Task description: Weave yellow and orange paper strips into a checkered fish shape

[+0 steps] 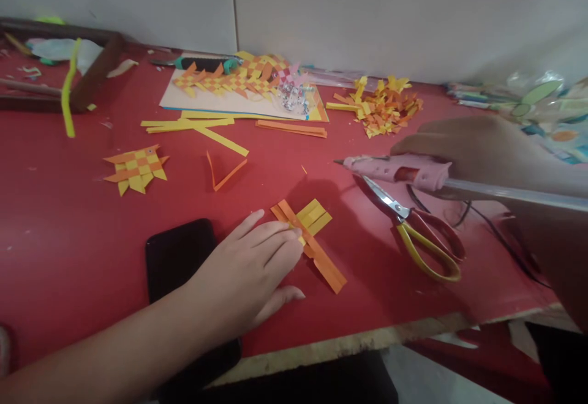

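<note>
My left hand lies palm down with its fingers stretched out and the thumb apart. Its fingertips press on a small piece of crossed paper strips, orange strips over yellow ones, flat on the red table. Part of that piece is hidden under the fingers. In my right hand is a pink hot glue gun, held above the table with its nozzle pointing left and a clear glue stick coming out of its back. Below it lie scissors with one red and one yellow handle.
A black phone lies partly under my left forearm. A woven paper fish, a folded orange strip and yellow strips lie farther left. Several woven fish and a pile of folded paper pieces are near the wall.
</note>
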`<state>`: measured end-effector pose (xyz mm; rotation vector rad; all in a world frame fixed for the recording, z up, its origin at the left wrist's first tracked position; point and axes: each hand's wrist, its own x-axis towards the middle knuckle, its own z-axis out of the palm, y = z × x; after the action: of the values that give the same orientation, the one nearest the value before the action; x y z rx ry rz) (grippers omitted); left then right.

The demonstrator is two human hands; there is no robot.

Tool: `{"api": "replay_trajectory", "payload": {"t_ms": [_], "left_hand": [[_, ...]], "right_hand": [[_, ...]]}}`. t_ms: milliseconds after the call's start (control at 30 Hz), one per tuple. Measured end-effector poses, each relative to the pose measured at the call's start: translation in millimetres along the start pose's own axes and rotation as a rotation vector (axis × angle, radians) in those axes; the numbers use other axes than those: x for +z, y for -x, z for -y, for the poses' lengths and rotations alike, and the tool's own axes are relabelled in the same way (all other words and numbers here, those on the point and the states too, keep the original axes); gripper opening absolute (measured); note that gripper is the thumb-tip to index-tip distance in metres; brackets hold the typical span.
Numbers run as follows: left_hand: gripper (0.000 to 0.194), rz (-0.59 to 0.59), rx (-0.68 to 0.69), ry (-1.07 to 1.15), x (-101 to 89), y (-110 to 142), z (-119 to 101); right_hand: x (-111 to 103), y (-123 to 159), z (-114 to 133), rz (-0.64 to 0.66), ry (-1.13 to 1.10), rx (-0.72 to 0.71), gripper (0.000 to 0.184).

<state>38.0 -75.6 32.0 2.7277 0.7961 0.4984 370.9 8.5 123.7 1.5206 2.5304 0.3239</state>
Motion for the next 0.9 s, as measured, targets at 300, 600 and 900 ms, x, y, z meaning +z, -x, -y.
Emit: {"api": "replay_trajectory", "payload": {"t_ms": [300,600,900], "left_hand": [[0.040,0.020,-0.045,0.073,-3.7,-1.0,-1.3],[0.048,-0.012,-0.142,0.115,4.6,3.1,1.5],[0.032,-0.008,-0.097,0.073,-1.8,-1.7,-2.1]], "right_hand": [[75.3,2.1,-50.3,0.167,-0.009,0.036,0.048],[30.9,7.3,44.1,-0.271,-0.175,-0.026,0.023],[37.9,32.4,138.8,-0.406,-0.598,-0.371,0.015]]}}
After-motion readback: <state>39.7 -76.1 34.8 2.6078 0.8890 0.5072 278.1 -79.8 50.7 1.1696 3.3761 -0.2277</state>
